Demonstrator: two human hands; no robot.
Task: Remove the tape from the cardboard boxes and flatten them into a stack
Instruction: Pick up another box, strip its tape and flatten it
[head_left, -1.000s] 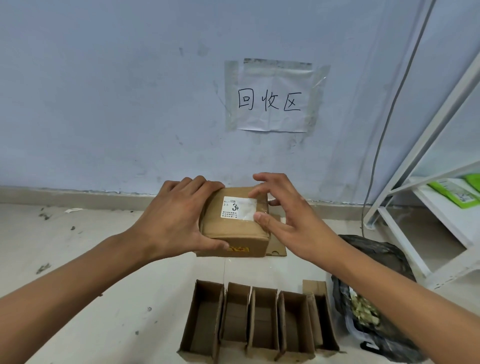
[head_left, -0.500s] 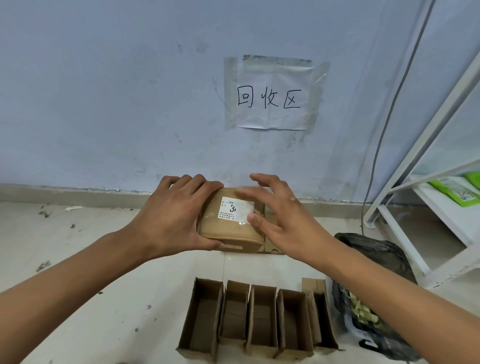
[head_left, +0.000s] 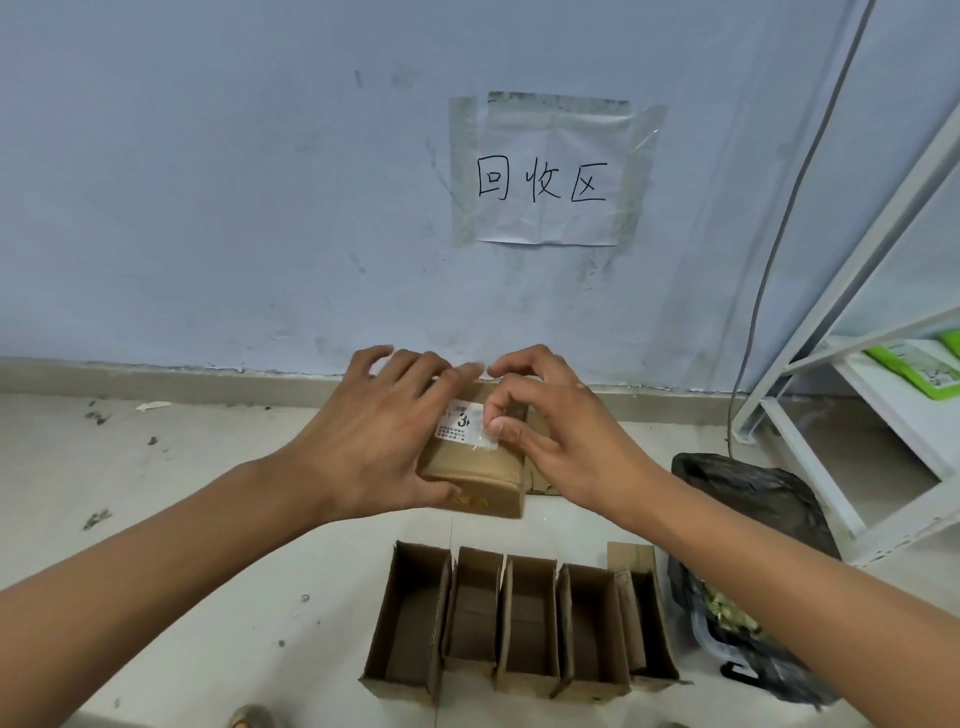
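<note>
A small sealed brown cardboard box (head_left: 475, 467) with a white label (head_left: 460, 420) on top is held above the floor near the wall. My left hand (head_left: 384, 441) grips its left side, fingers over the top and thumb along the front. My right hand (head_left: 550, 431) pinches at the label's right edge with thumb and curled fingers, where clear tape (head_left: 485, 441) glints. Flattened cardboard (head_left: 540, 480) lies on the floor under the box.
Several open cardboard boxes (head_left: 519, 618) stand in a row on the floor in front. A black rubbish bag (head_left: 753, 519) lies to the right beside a white shelf frame (head_left: 831, 395). A paper sign (head_left: 545, 171) is taped to the wall.
My right hand's fingers have curled in from the box's right side onto the label's edge. The left hand has slid further over the top. The box sits a little lower.
</note>
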